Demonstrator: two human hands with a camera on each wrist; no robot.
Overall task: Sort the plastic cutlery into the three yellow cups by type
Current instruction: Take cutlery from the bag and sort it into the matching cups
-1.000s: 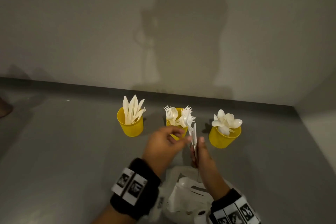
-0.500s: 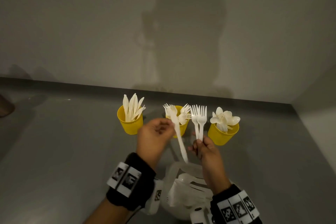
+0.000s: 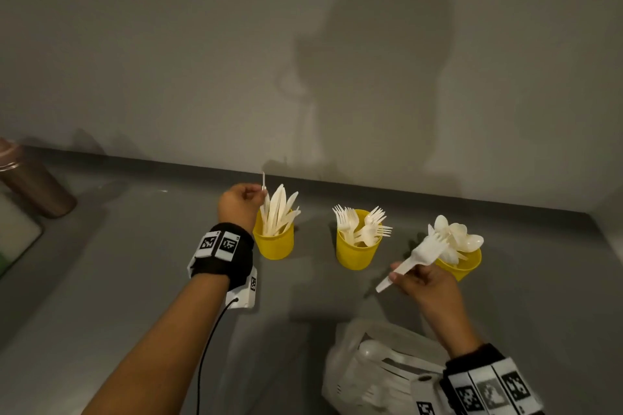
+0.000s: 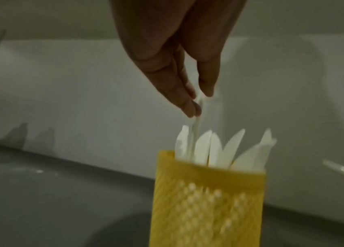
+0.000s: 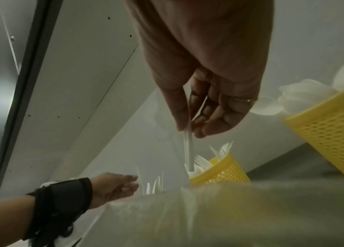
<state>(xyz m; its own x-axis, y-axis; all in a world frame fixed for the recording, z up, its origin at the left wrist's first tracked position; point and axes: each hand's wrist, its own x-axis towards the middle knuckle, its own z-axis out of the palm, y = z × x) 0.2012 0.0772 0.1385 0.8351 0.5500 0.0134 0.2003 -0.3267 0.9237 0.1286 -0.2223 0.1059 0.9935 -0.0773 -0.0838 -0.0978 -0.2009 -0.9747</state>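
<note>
Three yellow mesh cups stand in a row. The left cup (image 3: 273,244) (image 4: 207,192) holds knives, the middle cup (image 3: 358,251) (image 5: 223,171) forks, the right cup (image 3: 467,266) (image 5: 336,133) spoons. My left hand (image 3: 261,190) (image 4: 198,103) is just above the left cup and pinches the handle of a white knife (image 3: 263,180) (image 4: 196,127), whose lower end stands among the knives there. My right hand (image 3: 401,271) (image 5: 188,132) pinches the handles of white forks (image 3: 429,248) (image 5: 189,150). They are tilted, tines up and to the right, in front of the spoon cup.
A clear plastic bag (image 3: 371,374) with more white cutlery lies on the grey counter (image 3: 135,280) near my right wrist. A brown bottle (image 3: 33,185) stands at the far left. A pale wall (image 3: 202,77) closes the back, right behind the cups.
My left hand has carried the knife from the middle cup over to the left cup and lowered it in. My right hand has moved right with the forks and tipped them.
</note>
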